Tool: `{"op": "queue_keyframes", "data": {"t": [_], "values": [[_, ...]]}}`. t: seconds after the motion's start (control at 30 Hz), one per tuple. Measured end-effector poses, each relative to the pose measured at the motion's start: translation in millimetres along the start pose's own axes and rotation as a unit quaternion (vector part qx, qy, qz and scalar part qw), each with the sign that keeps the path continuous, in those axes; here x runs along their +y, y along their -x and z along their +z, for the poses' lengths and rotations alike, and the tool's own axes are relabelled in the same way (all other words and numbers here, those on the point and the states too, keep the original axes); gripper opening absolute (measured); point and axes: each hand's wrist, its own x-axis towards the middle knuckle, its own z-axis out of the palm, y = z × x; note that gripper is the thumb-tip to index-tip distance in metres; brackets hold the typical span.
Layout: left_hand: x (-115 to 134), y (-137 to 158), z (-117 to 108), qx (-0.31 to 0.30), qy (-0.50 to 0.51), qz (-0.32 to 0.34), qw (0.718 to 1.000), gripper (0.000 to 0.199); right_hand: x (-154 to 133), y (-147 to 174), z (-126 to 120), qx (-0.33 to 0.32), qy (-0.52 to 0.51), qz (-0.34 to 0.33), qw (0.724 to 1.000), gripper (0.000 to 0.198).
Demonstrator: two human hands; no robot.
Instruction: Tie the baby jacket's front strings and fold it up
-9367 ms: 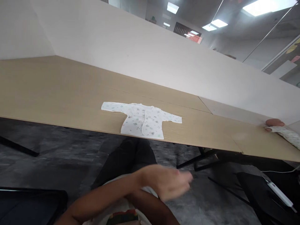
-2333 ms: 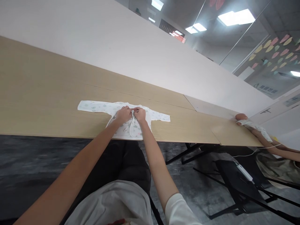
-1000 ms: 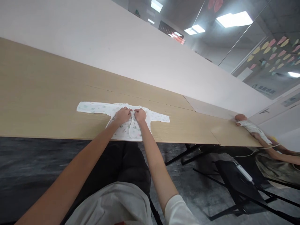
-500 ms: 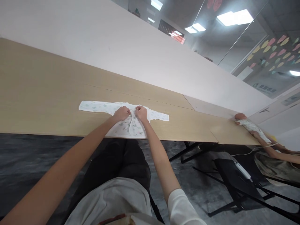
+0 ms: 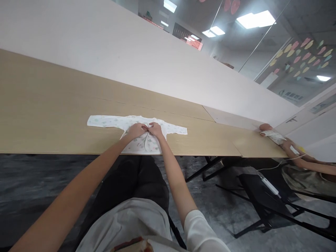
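Shirt (image 5: 140,145) flat at the table's (image 5: 65,105) near edge, sleeves spread | your left hand (image 5: 137,130) and right hand (image 5: 155,130) narrow, pinching its front opening and hiding part of it | white partition (image 5: 118,59) behind | to your far right, doll (image 5: 273,136) with another person's arms (image 5: 309,164) reaching it; black chair (image 5: 252,185) below, bearing white strip (image 5: 271,186)

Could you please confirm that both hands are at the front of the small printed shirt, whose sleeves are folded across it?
Not quite: the head view shows its sleeves spread out sideways on the table. The left hand and right hand are indeed at the front of the baby shirt.
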Motion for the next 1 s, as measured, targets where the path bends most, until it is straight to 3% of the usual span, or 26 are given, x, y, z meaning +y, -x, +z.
{"op": "queue_keyframes", "data": {"t": [0.17, 0.33, 0.6, 1.0], "values": [[3.0, 7.9, 5.6, 0.037, 0.006, 0.003, 0.999, 0.028, 7.6, 7.0, 3.5, 0.044, -0.067, 0.017, 0.997, 0.044], [-2.8, 6.0, 6.6, 0.045, 0.037, 0.006, 0.998, 0.027, 12.9, 3.3, 4.7, 0.024, -0.127, 0.021, 0.991, 0.048], [-11.0, -0.2, 12.4, 0.051, 0.066, -0.022, 0.996, 0.033, 9.7, 10.8, 1.9, 0.018, -0.109, -0.017, 0.994, 0.038], [-11.3, 1.6, 11.4, 0.055, 0.095, -0.018, 0.994, 0.032, 15.6, 5.7, 7.8, 0.01, -0.17, -0.024, 0.985, 0.038]]}}
